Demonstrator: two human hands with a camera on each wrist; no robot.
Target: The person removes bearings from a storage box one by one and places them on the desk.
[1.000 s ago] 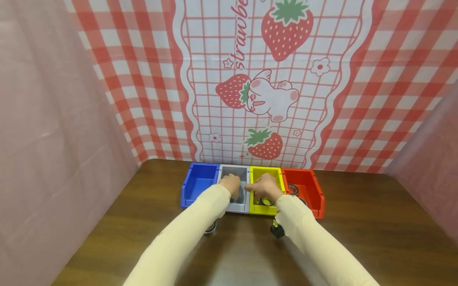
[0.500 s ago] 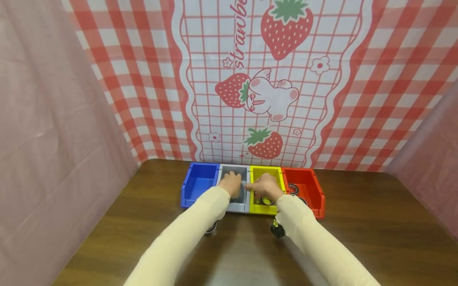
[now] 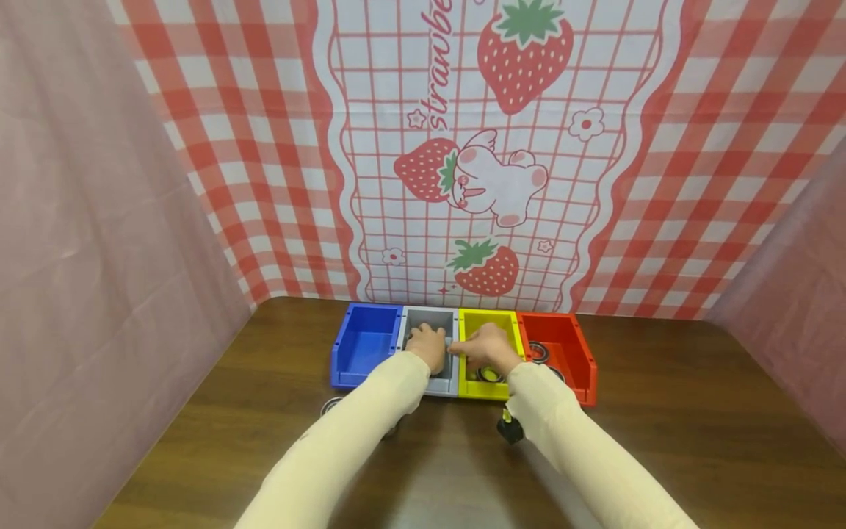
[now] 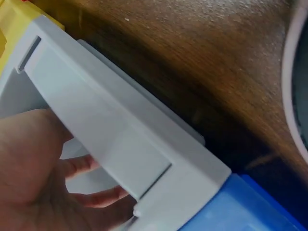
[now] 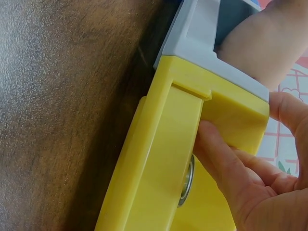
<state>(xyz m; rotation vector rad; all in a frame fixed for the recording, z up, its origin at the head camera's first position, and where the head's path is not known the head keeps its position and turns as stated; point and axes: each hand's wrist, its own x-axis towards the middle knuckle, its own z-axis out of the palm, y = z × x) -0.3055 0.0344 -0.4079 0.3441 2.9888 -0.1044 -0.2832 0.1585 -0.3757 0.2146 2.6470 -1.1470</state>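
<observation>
In the head view, my left hand [image 3: 428,347] reaches down into the grey bin [image 3: 451,382]. Its fingers [image 4: 103,197] are spread near the bin's wall beside the blue bin in the left wrist view; nothing shows between them, and the thumb tip is hidden. My right hand [image 3: 492,347] pinches the side wall where the yellow bin [image 5: 161,144] meets the grey one, fingers inside the yellow bin and thumb over the top edge. A bearing [image 5: 186,182] lies in the yellow bin, close to those fingers.
On the left stands a blue bin [image 3: 366,351]; a red bin [image 3: 573,353] holding bearings [image 3: 538,352] is on the right. In front on the wooden table [image 3: 436,470] are a ring-shaped bearing [image 3: 329,404] and a black item with a yellow piece [image 3: 510,430]. A checked cloth [image 3: 284,184] hangs behind.
My left hand has shifted slightly within the grey bin and its fingers have spread toward the left wall. The left forearm moved a little right, uncovering a bearing. My right hand keeps its place.
</observation>
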